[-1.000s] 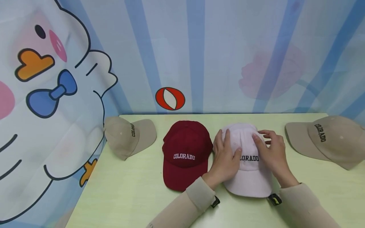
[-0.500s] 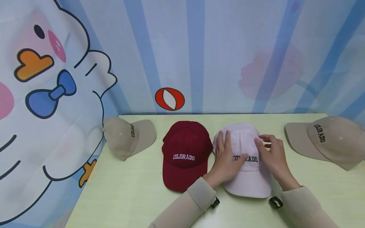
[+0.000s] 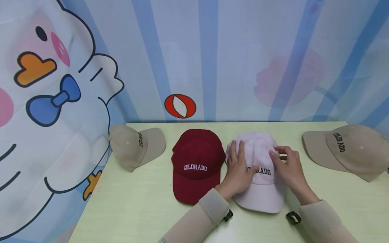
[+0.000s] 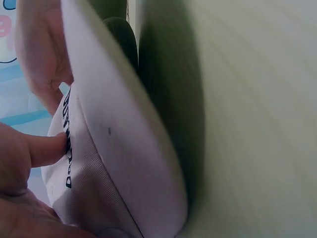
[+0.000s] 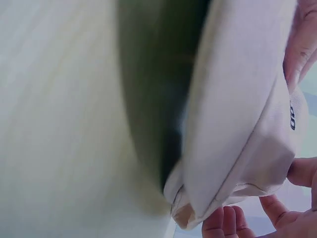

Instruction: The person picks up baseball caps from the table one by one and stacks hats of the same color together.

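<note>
A pale pinkish-white baseball cap [image 3: 261, 195] with dark COLORADO lettering lies on the table between my hands, brim toward me. My left hand [image 3: 240, 170] rests on the cap's left side with long, straight fingers, its thumb touching the lettering. On the opposite side, my right hand [image 3: 288, 165] pinches the crown, thumb on top and fingers bent around its edge. In the right wrist view the fingertips [image 5: 223, 223] sit at the cap's lower rim. Just left stands a dark red cap [image 3: 197, 152] with white COLORADO lettering, close beside the pale one.
A beige cap [image 3: 130, 145] lies at the table's back left, brim pointing right. Another beige cap [image 3: 349, 148] lies at the right, brim pointing left. Behind the pale green table [image 3: 127, 202] hangs a printed cartoon backdrop [image 3: 237, 60].
The pale cap has turned slightly, its brim swinging a little to the left. My left thumb slid right across the lettering, then back. The other caps stay in place.
</note>
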A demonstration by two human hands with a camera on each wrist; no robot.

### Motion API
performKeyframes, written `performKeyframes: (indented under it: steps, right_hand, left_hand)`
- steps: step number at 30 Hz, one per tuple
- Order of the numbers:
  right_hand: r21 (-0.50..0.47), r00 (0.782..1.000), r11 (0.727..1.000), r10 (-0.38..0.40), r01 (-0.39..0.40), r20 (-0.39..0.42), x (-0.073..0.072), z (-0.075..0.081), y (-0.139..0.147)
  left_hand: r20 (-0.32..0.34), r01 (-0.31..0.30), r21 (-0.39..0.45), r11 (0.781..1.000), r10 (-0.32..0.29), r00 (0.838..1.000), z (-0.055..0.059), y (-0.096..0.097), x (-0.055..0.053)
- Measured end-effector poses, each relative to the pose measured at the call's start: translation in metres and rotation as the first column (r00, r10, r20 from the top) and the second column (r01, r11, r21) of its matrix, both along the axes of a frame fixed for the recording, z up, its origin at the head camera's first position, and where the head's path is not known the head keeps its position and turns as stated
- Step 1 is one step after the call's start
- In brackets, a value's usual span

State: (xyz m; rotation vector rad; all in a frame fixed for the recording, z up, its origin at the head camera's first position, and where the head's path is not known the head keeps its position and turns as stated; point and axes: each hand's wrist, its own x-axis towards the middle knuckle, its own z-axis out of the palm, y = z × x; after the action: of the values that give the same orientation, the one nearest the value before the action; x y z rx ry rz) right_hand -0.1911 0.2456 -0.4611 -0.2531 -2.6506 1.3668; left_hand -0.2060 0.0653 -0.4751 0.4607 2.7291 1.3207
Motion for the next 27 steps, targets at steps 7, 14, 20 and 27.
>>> performKeyframes:
  steps: [7, 14, 20, 27]
  right_hand:
    - [-0.018, 0.999, 1.0, -0.004, 0.005, 0.037, 0.0, -0.002, -0.001]
    - [-0.023, 0.999, 1.0, -0.011, 0.012, 0.05, 0.001, 0.0, -0.002]
    - [-0.031, 0.999, 0.999, -0.009, 0.011, 0.047, 0.002, 0.003, -0.003]
    - [-0.026, 0.999, 1.0, -0.007, 0.008, 0.038, 0.002, 0.003, -0.002]
  left_hand:
    - [-0.006, -0.018, -0.031, 0.999, 0.018, 1.0, 0.004, -0.002, -0.002]
    - [-0.009, -0.016, -0.033, 0.999, 0.015, 1.0, 0.008, -0.003, -0.001]
    - [-0.02, -0.007, -0.034, 0.999, 0.006, 1.0, 0.01, -0.003, 0.0]
    - [-0.009, -0.007, -0.033, 0.999, 0.006, 1.0, 0.012, -0.002, 0.001]
